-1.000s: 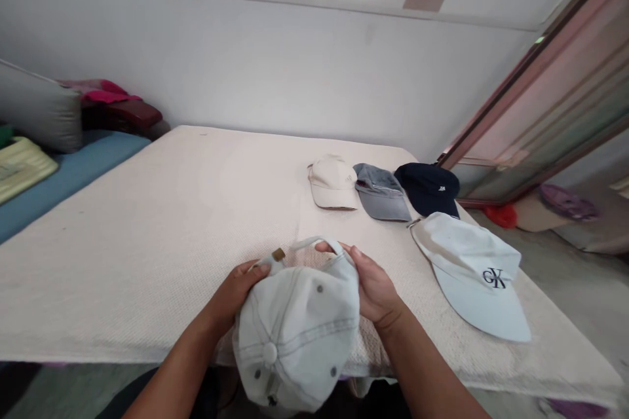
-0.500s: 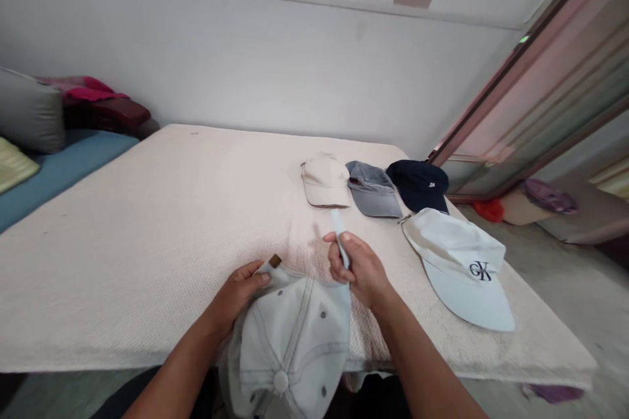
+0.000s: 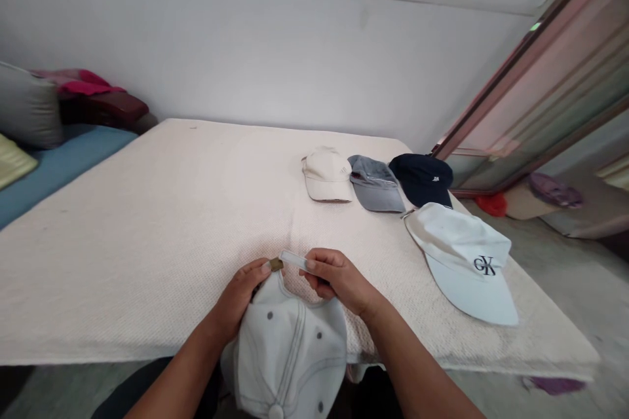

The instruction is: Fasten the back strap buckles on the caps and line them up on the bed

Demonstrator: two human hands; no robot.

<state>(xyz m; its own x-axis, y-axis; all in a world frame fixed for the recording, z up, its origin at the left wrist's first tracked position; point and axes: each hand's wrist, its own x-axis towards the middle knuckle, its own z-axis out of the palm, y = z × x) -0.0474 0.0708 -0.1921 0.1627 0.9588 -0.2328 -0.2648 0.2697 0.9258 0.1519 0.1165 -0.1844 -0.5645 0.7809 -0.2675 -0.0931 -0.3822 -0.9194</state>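
A pale grey baseball cap (image 3: pixel 289 347) with darker stitching lies at the near edge of the table, its back opening turned away from me. My left hand (image 3: pixel 240 291) pinches the cap beside its small brass-coloured buckle (image 3: pixel 276 264). Between thumb and fingers, my right hand (image 3: pixel 337 278) holds the cap's light strap (image 3: pixel 293 260). The strap's free end points left and lies right at the buckle; whether it has entered cannot be made out. The cap's brim is mostly hidden underneath.
On the covered table (image 3: pixel 147 242) sit a cream cap (image 3: pixel 327 173), a grey cap (image 3: pixel 377 184), a navy cap (image 3: pixel 421 180) and a white cap (image 3: pixel 462 262) with black letters. A wall (image 3: pixel 236 52) stands behind. Cushions (image 3: pixel 29 105) are at the left.
My right hand has moved left, swinging the strap from pointing away from me to pointing left at the buckle. My left hand has shifted its grip up to the buckle.
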